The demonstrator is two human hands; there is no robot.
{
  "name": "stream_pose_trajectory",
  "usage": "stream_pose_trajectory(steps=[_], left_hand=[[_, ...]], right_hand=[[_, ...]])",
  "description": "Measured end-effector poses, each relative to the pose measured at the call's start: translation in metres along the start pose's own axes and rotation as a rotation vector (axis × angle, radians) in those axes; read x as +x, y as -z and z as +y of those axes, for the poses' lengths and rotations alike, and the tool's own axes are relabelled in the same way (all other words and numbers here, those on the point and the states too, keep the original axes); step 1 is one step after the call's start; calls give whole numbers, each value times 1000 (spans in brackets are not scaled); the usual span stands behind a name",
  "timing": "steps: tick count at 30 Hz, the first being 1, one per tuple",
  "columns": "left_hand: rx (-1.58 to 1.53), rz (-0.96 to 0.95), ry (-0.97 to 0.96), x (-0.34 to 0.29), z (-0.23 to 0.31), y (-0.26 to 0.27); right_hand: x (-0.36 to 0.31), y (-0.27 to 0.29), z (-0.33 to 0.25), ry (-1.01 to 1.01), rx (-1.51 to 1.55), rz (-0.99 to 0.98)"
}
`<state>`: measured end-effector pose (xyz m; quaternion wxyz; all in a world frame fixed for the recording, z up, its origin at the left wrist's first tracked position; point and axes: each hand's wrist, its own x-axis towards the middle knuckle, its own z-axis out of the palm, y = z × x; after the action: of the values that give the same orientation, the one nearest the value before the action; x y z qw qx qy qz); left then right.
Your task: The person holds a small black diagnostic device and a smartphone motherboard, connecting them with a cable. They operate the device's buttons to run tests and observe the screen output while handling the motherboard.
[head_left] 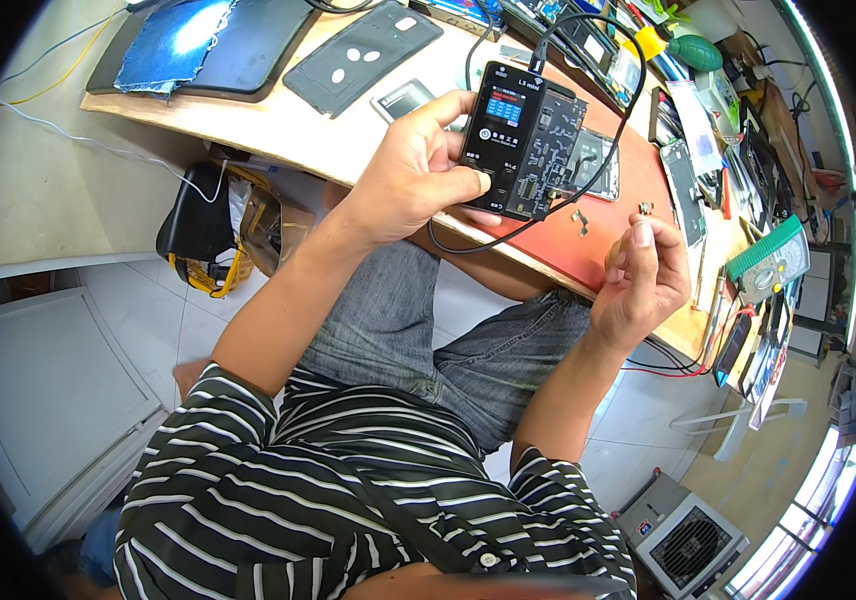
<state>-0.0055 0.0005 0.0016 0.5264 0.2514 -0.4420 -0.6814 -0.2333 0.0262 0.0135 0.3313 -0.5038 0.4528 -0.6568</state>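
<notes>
My left hand (403, 180) is closed around a black handheld tester (500, 150) with a small lit screen, thumb on its lower front. Along the tester's right side runs an exposed circuit board (553, 145). A black cable (641, 75) plugs into its top end and loops down around it. Lower right, at the mat's edge, my right hand (648, 275) pinches a tiny metallic part (646, 208) between thumb and fingers. Between the hands, a small flex piece (580, 222) lies on the orange mat (613, 250). Behind the board rests an opened phone (600, 165), partly hidden.
A dark phone back cover (363, 58) and a battery (403, 103) lie at the far left, near blue cloth (173, 45). Tools and phone parts crowd the right side, with a green multimeter (770, 262) and a green blower bulb (696, 52). The table's front edge borders my lap.
</notes>
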Motion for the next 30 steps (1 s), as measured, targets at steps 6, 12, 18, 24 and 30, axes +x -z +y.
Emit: stream_pose_trajectory(steps=[6, 12, 18, 24, 30], left_hand=[[-6, 12, -14, -2, -1, 0], [-31, -4, 6, -4, 1, 2], [-57, 43, -16, -1, -5, -2], [44, 115, -87, 2, -7, -6], [-31, 65, -22, 1, -1, -4]], right_hand=[[3, 4, 11, -62, 98, -37], [0, 9, 14, -125, 102, -67], [-3, 15, 18, -122, 103, -135], [-1, 9, 11, -134, -15, -167], [-3, 8, 11, -110, -19, -130]])
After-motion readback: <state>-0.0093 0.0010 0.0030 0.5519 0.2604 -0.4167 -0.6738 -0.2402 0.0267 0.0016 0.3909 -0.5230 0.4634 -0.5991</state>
